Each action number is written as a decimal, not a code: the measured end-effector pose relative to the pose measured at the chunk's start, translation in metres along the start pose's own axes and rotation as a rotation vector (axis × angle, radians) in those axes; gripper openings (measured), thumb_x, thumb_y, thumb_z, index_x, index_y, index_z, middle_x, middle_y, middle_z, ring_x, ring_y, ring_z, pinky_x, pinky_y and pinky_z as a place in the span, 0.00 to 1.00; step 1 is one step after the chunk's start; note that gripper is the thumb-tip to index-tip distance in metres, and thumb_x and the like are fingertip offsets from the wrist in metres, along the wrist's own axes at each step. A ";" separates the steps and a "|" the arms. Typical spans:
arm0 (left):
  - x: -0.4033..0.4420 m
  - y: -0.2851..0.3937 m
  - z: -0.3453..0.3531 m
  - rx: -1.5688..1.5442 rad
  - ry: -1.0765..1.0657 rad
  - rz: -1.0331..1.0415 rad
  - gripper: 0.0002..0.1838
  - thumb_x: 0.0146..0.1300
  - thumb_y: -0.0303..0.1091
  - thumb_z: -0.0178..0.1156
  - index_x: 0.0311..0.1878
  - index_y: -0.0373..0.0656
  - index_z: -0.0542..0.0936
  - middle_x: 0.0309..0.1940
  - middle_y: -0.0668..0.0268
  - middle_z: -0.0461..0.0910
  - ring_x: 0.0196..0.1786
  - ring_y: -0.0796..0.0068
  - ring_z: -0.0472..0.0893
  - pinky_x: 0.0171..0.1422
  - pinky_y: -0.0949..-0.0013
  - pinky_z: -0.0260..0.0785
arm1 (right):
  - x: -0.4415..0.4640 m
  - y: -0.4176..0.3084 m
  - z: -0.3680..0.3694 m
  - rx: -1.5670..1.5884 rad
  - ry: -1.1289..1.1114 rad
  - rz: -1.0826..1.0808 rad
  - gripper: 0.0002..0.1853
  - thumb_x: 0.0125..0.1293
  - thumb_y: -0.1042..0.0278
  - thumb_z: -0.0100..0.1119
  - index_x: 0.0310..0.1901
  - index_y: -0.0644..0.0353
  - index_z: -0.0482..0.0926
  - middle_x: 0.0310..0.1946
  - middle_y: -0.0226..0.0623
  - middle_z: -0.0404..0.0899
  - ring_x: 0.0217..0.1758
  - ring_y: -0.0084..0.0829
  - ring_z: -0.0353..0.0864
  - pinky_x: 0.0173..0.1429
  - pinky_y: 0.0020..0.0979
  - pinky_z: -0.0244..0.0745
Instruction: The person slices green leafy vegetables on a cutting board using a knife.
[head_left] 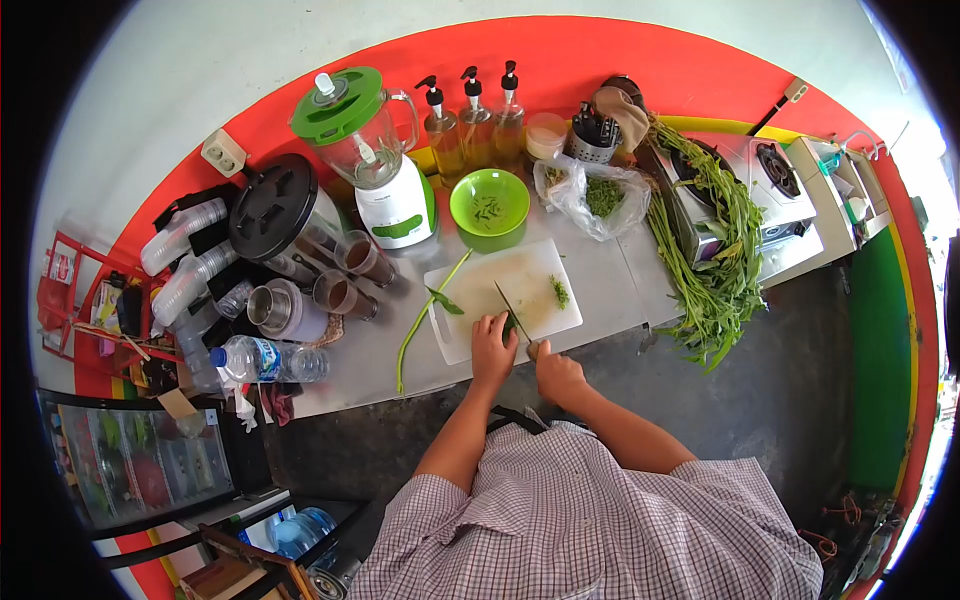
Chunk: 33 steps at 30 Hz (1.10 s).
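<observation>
My right hand [558,374] is wrapped round the handle of a kitchen knife [513,307], whose blade points away from me over the white cutting board [463,335]. Close to the blade's left side, my left hand [493,347] presses a small bunch of green leaves [510,324] on the board, its fingers closed and partly covering them. A little heap of chopped greens [559,291] lies on the board's right side. On the left, a long green stem [424,322] with a leaf [446,302] crosses the board's edge. Cut green pieces lie inside the green bowl [490,240] behind the board.
A blender [396,205] and several pump bottles [476,130] stand at the back. Right of the board are a plastic bag of greens [608,208] and long leafy stalks [715,270] draped over a gas stove [775,215]. Leftward sit dark-filled cups [368,262] and a water bottle [270,360].
</observation>
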<state>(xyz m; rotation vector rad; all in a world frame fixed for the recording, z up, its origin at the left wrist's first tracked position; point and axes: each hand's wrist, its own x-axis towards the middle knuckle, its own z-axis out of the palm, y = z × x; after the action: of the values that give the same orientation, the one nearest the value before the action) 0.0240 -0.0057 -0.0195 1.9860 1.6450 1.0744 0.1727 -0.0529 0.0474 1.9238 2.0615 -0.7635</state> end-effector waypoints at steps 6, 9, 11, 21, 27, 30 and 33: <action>0.002 0.002 -0.002 -0.005 0.004 -0.019 0.20 0.62 0.31 0.66 0.57 0.36 0.81 0.45 0.55 0.76 0.52 0.50 0.75 0.59 0.52 0.70 | 0.003 -0.002 0.009 -0.015 0.016 0.010 0.22 0.68 0.69 0.57 0.59 0.67 0.63 0.39 0.53 0.88 0.43 0.51 0.91 0.45 0.46 0.87; 0.000 0.003 -0.002 -0.004 0.005 -0.011 0.20 0.62 0.31 0.66 0.57 0.36 0.81 0.45 0.55 0.76 0.52 0.51 0.75 0.58 0.52 0.71 | 0.012 -0.002 -0.002 -0.029 0.032 -0.007 0.21 0.68 0.69 0.57 0.58 0.67 0.63 0.38 0.52 0.88 0.43 0.50 0.91 0.45 0.46 0.87; 0.001 0.002 -0.003 0.002 0.013 0.003 0.20 0.62 0.31 0.66 0.57 0.36 0.81 0.45 0.55 0.76 0.51 0.51 0.75 0.58 0.52 0.71 | 0.010 -0.002 -0.004 -0.037 0.044 -0.010 0.20 0.69 0.69 0.57 0.57 0.67 0.63 0.38 0.52 0.88 0.43 0.50 0.91 0.45 0.45 0.87; -0.002 -0.002 0.001 0.016 0.020 0.008 0.22 0.63 0.30 0.65 0.60 0.36 0.80 0.44 0.56 0.76 0.50 0.52 0.75 0.58 0.53 0.71 | 0.012 -0.002 0.006 -0.009 0.002 0.008 0.22 0.68 0.68 0.59 0.57 0.67 0.63 0.38 0.52 0.88 0.42 0.50 0.91 0.44 0.45 0.87; 0.002 0.007 -0.005 -0.026 0.018 -0.048 0.19 0.62 0.29 0.65 0.56 0.36 0.79 0.44 0.56 0.76 0.50 0.52 0.75 0.57 0.52 0.71 | -0.004 -0.003 -0.007 -0.043 -0.025 0.005 0.21 0.67 0.70 0.59 0.56 0.66 0.63 0.39 0.53 0.88 0.43 0.51 0.91 0.45 0.46 0.87; 0.002 0.005 -0.004 -0.054 0.030 -0.043 0.15 0.62 0.28 0.65 0.52 0.38 0.80 0.43 0.57 0.76 0.50 0.52 0.76 0.56 0.52 0.71 | -0.008 -0.005 0.010 -0.019 -0.028 0.041 0.21 0.67 0.70 0.59 0.56 0.66 0.63 0.39 0.53 0.88 0.43 0.51 0.91 0.44 0.46 0.87; 0.001 0.002 -0.001 -0.043 0.057 0.007 0.13 0.61 0.28 0.66 0.50 0.40 0.81 0.43 0.56 0.76 0.50 0.51 0.76 0.56 0.52 0.70 | 0.004 -0.003 0.016 -0.016 0.009 0.028 0.19 0.69 0.69 0.58 0.55 0.64 0.63 0.37 0.52 0.88 0.42 0.50 0.91 0.43 0.46 0.87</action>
<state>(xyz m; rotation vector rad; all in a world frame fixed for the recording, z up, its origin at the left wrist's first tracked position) 0.0242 -0.0059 -0.0173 1.9521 1.6309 1.1691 0.1664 -0.0581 0.0327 1.9469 2.0350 -0.7320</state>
